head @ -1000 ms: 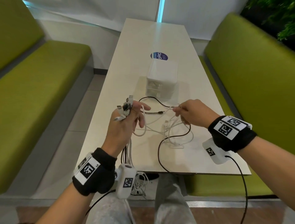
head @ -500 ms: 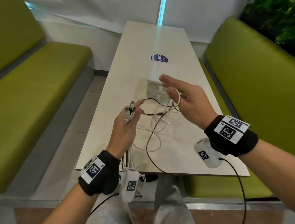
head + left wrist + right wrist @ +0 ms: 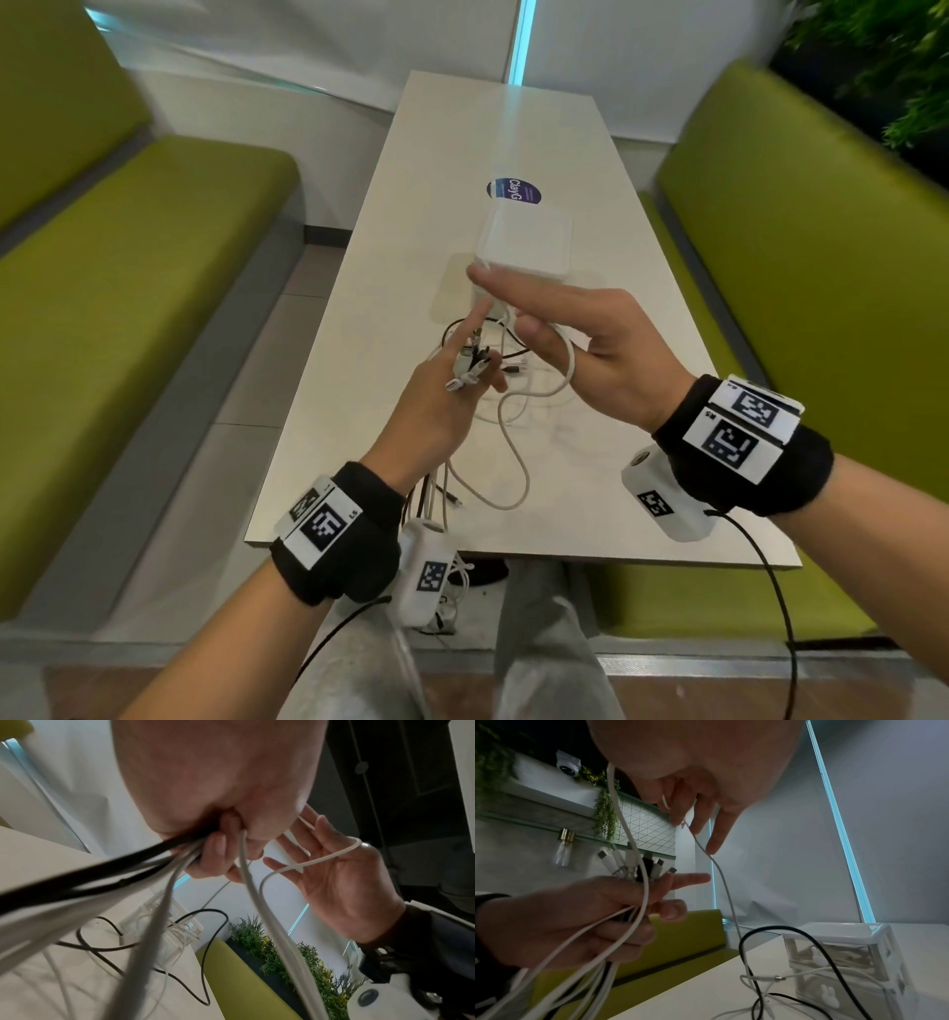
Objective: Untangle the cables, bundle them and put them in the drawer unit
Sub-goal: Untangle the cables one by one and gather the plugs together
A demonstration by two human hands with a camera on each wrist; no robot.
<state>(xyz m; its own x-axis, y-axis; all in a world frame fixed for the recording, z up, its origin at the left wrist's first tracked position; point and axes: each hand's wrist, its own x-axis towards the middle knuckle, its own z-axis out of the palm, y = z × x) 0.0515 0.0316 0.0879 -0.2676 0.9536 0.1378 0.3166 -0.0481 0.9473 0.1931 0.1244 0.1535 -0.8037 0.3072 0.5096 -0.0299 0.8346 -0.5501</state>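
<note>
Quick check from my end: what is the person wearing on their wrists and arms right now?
Both forearms are bare. Each wrist has a black wristband carrying white tags printed with black square codes. The right band shows two tags. Under each wrist hangs a white camera pod with its own code tag and a thin black lead. Grey trousers below.

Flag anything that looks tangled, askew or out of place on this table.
A black cable and white cables still lie in crossed loops on the table before the drawer unit. Other cables trail off the near edge below the left hand. Nothing looks damaged.
</note>
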